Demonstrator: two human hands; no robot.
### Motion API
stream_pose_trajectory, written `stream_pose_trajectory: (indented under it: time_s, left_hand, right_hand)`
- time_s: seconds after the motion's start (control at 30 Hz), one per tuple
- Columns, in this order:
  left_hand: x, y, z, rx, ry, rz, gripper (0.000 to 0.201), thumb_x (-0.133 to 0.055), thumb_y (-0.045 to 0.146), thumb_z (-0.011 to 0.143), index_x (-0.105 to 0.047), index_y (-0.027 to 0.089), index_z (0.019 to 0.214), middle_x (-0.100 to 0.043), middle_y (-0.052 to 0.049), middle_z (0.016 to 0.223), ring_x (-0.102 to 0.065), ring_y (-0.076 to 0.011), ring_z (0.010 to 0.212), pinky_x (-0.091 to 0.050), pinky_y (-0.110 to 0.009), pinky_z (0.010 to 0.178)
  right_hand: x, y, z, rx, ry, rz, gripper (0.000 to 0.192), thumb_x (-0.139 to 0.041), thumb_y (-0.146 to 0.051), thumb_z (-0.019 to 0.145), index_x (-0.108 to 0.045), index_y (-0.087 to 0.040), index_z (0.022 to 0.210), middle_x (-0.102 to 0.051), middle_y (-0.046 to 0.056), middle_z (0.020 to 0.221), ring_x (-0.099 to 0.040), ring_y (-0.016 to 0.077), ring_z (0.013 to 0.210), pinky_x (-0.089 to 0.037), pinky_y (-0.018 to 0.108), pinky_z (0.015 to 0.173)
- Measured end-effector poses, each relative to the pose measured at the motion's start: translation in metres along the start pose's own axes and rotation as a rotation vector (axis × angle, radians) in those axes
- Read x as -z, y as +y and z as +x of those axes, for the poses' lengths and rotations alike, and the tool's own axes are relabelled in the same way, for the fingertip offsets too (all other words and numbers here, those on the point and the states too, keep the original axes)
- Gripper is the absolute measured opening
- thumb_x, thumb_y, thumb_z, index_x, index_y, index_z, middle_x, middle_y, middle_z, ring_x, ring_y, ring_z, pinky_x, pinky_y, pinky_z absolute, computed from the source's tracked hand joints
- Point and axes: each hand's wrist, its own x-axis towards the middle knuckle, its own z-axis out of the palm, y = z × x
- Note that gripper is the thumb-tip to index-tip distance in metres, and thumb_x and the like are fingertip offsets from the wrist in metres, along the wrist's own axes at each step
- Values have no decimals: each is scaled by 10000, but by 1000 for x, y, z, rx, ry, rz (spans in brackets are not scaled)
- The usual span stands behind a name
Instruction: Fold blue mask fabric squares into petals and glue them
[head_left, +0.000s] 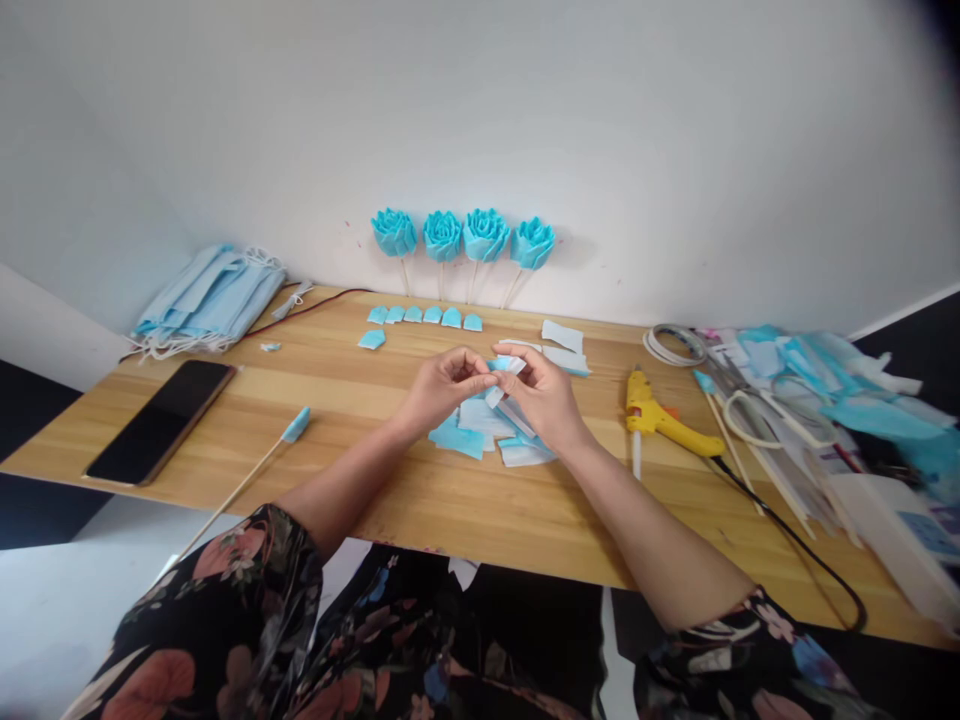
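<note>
My left hand (456, 382) and my right hand (541, 392) meet over the middle of the table. Between their fingertips they pinch a small blue-and-white piece of mask fabric (507, 366). Both hands are closed on it, fingers curled and thumbs close together. Below them lies a loose pile of cut fabric pieces (459, 440), partly hidden by my right hand. Behind the hands, several blue petal pieces (433, 315) form a row, with one more petal (372, 340) in front of it. White fabric strips (564, 336) rest beyond my right hand.
Several blue fabric flowers (442, 236) on sticks lean against the wall. Masks (210, 295) and a phone (161, 422) lie left, near a blue-tipped stick (255, 470). At right are a yellow glue gun (664, 418) with its cord, tape (675, 345), scissors (780, 418) and fabric scraps (862, 380).
</note>
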Motion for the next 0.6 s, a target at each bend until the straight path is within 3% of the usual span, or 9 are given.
stream_pose_trajectory:
  time_s: [0.23,0.47,0.6]
  left_hand:
    - [5,-1,1,22,-48,19,360,-816,425,685,-587,148,715,-572,12,678,-488,-81,633,-381,-239,606]
    - [9,7,0,90,-213,-107,418,-841,457,655,-561,146,678,-502,39,614,-413,-65,581,-301,-233,569]
    - [13,5,1,82,-180,-208,417,-848,464,654,-575,149,673,-491,45,561,-405,-66,547,-299,-236,558]
  right_hand:
    - [2,3,0,53,-21,-10,371,-714,-382,773,-681,-217,1103,-670,7,816,-568,127,616,-503,269,582]
    - [2,1,0,42,-119,87,444,-769,-416,742,-687,-237,1139,-605,-19,747,-543,126,634,-463,252,562]
    - [3,-1,1,4,-125,198,489,-795,-415,710,-680,-242,1152,-572,-34,725,-522,118,625,-453,250,565]
